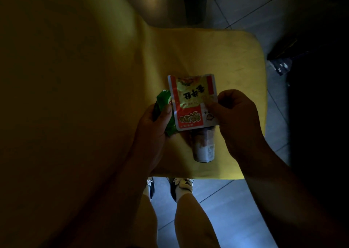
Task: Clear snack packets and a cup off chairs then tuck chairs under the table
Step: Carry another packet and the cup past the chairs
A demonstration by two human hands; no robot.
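I'm standing over the yellow chair (217, 58), both hands busy above its seat. My left hand (153, 126) is curled round the green packet (162, 108), thumb pressed on its face. My right hand (236, 113) pinches the red-and-yellow packet (190, 100) by its near right edge, so that packet stands up between the two hands, overlapping the green one.

What matters now is the cup (204, 147) — it lies on its side on the seat, just below the raised packet and between my wrists. Its long axis runs roughly toward me, base at the near end by the seat's front edge. It sits a touch closer to my right hand, I'd judge, but neither hand is free — so one packet likely has to pass to the left first.
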